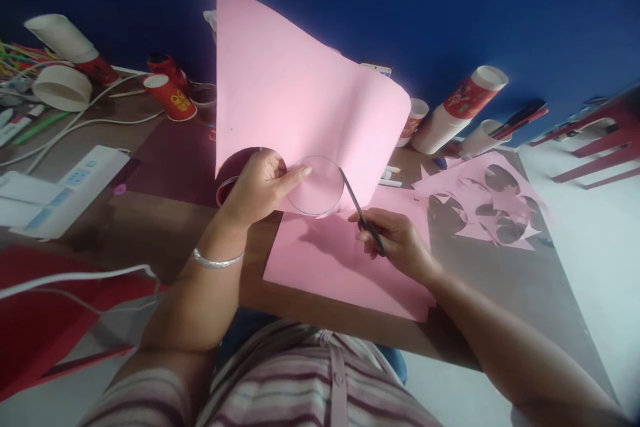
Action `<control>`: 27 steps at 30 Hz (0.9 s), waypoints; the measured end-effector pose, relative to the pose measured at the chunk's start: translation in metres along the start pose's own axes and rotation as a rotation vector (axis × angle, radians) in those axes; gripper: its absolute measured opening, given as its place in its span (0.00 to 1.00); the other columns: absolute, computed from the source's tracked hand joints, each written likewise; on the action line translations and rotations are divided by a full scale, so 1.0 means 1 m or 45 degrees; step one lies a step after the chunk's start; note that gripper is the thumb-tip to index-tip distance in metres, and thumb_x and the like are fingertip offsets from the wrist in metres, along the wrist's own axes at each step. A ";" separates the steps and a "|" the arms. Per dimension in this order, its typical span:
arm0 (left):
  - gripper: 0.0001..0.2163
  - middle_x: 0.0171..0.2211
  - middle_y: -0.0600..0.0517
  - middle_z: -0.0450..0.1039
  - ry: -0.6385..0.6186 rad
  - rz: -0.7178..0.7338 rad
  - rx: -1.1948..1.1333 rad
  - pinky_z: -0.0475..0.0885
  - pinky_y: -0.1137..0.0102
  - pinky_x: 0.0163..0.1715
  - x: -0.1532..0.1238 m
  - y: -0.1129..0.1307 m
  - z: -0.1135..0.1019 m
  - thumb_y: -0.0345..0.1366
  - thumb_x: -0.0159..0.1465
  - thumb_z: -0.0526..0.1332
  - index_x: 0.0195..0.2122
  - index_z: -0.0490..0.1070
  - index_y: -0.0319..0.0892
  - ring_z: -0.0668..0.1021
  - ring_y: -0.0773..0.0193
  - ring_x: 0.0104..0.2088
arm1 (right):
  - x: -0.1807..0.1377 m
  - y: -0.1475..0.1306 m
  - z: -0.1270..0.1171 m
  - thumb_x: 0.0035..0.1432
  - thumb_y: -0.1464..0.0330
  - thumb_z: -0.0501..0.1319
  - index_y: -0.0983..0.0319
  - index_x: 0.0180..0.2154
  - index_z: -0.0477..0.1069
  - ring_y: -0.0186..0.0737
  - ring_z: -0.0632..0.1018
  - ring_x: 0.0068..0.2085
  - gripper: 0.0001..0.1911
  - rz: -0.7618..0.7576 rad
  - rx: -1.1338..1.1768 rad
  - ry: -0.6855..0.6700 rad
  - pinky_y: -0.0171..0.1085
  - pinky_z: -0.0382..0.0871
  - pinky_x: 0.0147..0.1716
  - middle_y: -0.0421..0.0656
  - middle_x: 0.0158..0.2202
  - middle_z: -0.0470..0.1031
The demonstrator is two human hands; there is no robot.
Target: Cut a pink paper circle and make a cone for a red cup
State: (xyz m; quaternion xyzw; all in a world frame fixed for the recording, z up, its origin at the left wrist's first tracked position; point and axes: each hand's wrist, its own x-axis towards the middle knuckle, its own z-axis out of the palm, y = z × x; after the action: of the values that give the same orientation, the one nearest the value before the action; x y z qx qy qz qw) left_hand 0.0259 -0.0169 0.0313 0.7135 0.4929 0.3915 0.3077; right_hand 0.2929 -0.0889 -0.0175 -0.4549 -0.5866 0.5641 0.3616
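Note:
A large sheet of pink paper (285,87) is raised above the table, gripped near its lower edge by my left hand (267,187), thumb on top. A drawn circle (320,190) shows on the sheet beside that thumb. To its left a round piece has been cut out of the edge. My right hand (393,237) is closed around the handles of dark scissors (353,193). Their blades reach the paper at the circle's right side. Below lies more pink paper (345,280) flat on the table.
Pink scraps with round holes (480,190) lie at the right. Red and white paper cups (173,99) and a stack of cups (457,107) stand along the blue wall. A power strip (75,193), cables and pens are at the left. A red stool (45,313) is lower left.

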 end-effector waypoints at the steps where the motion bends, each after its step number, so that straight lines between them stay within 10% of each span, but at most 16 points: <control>1: 0.32 0.19 0.60 0.39 -0.019 -0.003 0.000 0.44 0.70 0.18 0.000 0.000 -0.001 0.48 0.65 0.68 0.19 0.44 0.45 0.48 0.75 0.20 | 0.000 0.000 0.000 0.60 0.55 0.73 0.63 0.46 0.82 0.29 0.74 0.22 0.21 0.002 0.009 -0.005 0.31 0.73 0.20 0.37 0.28 0.72; 27: 0.28 0.19 0.60 0.39 -0.237 -0.120 0.114 0.41 0.71 0.19 -0.001 0.009 -0.006 0.47 0.66 0.61 0.20 0.42 0.46 0.48 0.75 0.20 | 0.001 0.001 -0.002 0.60 0.59 0.73 0.63 0.46 0.82 0.30 0.75 0.26 0.18 -0.037 0.001 -0.056 0.31 0.71 0.21 0.39 0.31 0.73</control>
State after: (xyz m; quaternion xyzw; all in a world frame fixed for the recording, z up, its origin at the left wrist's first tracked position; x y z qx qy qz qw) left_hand 0.0246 -0.0202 0.0411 0.7359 0.5121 0.2862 0.3380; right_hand 0.2950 -0.0871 -0.0182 -0.4335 -0.6008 0.5689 0.3570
